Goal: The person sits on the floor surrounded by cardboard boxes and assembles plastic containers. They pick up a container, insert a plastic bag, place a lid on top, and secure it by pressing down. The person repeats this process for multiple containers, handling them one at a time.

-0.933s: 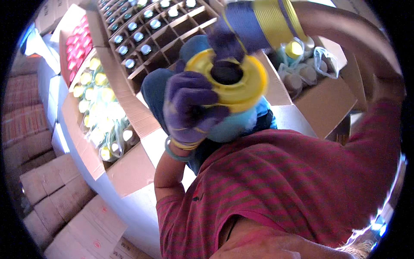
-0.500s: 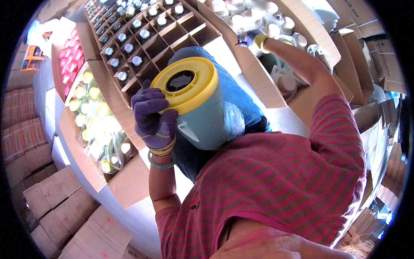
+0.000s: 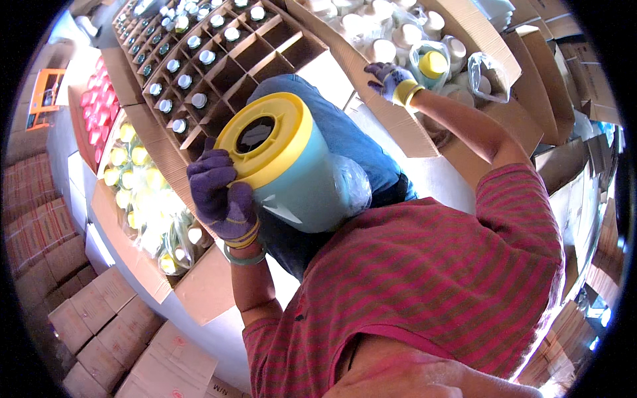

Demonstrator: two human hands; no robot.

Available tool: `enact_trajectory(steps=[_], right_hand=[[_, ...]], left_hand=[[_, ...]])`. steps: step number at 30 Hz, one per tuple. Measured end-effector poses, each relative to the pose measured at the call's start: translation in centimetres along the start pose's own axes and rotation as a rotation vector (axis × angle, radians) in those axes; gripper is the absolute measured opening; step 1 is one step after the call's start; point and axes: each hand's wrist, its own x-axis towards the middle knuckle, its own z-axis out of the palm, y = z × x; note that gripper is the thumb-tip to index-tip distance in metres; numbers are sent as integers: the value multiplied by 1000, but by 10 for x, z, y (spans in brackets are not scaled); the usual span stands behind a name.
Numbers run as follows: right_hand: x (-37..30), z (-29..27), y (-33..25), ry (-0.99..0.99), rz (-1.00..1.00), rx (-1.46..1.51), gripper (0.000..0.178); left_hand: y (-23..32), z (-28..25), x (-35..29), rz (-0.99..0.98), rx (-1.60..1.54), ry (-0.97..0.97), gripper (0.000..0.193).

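Left glove clamps a yellow-rimmed tub in the lap; right glove reaches toward a carton of bottles.

The light-blue tub leans toward the left between the torso and the jeans, its yellow ring lid facing up around a dark round centre. The purple-gloved left hand pinches the lid's left edge between thumb and fingers; a clear plastic bag bulges at the tub's right side. The gloved right hand has its fingers spread, over the left edge of the right carton; whether it touches the cardboard cannot be told. Inside, a yellow-capped bottle stands among white-capped bottles. Far left sits a divided carton, with yellow-capped bottles boxed nearer on the left.
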Motion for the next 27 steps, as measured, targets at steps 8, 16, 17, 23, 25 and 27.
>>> enact_trajectory(steps=[8, 16, 17, 23, 25, 27], right_hand=[[-75, -10, -104, 203, 40, 920, 20], [-115, -67, -154, -429, -427, 611, 37], [-105, -47, -132, -334, -487, 765, 36], [7, -147, -69, 293, -282, 1169, 22], [36, -168, -93, 311, -469, 1202, 18], [52, -177, -114, 199, -463, 1101, 16]], left_hand=[[-5, -17, -7, -14, 71, 48, 32], [9, -21, 11, 23, 459, -259, 45], [8, -18, 7, -12, 337, -202, 45], [4, -20, 10, -79, 318, -209, 43], [1, -16, 21, -104, 332, -261, 40], [-14, -22, 39, -86, 309, -362, 26]])
